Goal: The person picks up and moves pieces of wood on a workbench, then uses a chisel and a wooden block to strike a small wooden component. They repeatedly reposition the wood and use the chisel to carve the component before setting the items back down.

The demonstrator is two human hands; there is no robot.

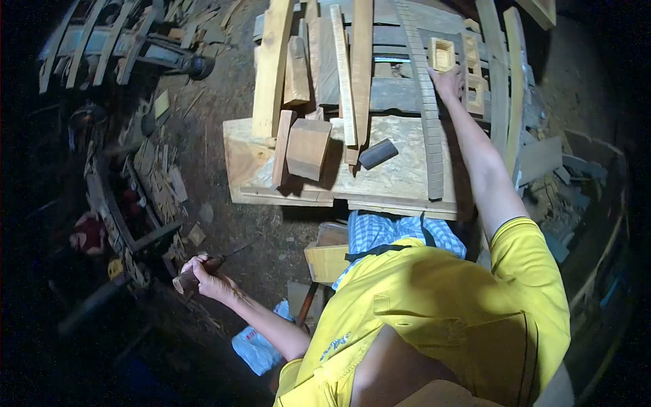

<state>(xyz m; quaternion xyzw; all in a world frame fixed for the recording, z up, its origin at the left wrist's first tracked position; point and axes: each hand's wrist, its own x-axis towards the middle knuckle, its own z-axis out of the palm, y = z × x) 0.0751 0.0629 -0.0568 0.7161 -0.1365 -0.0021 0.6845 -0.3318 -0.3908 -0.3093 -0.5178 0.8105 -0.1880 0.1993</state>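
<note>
two hands | left grip [203,275] closed round chisel [215,261] | right grip [447,83] on grooved strip [428,102], seemingly open

Chisel handle [184,280]: largely hidden inside the left hand [207,277]; blade tip lost in shadow. Planks [352,41] on the bench [400,173]: far ends cut off by the top edge. Left-side clutter [129,197]: too dark to be identified. Right hand [447,81]: fingertips hidden.

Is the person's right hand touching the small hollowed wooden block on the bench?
Cannot tell. In the head view the right hand lies just below the hollowed block; no contact or gap shows plainly.
</note>
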